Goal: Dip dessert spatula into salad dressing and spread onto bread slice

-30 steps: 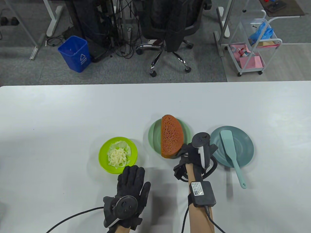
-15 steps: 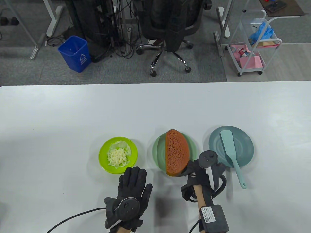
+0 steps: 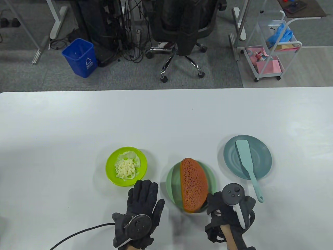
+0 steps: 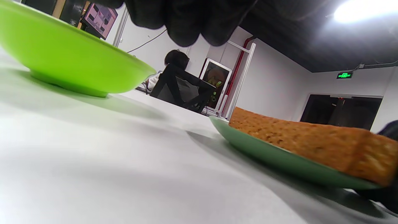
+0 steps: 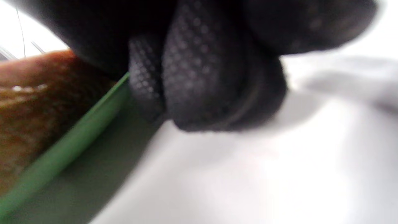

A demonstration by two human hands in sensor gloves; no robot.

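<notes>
Preparatory step, judged: green plate point(image 3: 171, 182) bearing bread slice point(image 3: 193, 187) is gripped at its lower-right rim by right hand point(image 3: 229, 208); left hand point(image 3: 141, 205) is laid flat, fingers apart, lower centre; spatula point(image 3: 247, 164), on grey-blue plate point(image 3: 262, 153) at right, is to be grasped next, then dipped in dressing bowl point(image 3: 126, 166).

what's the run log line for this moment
right hand: grips green plate rim | bread slice: on plate | left hand: flat on table | spatula: untouched, blue plate
</notes>
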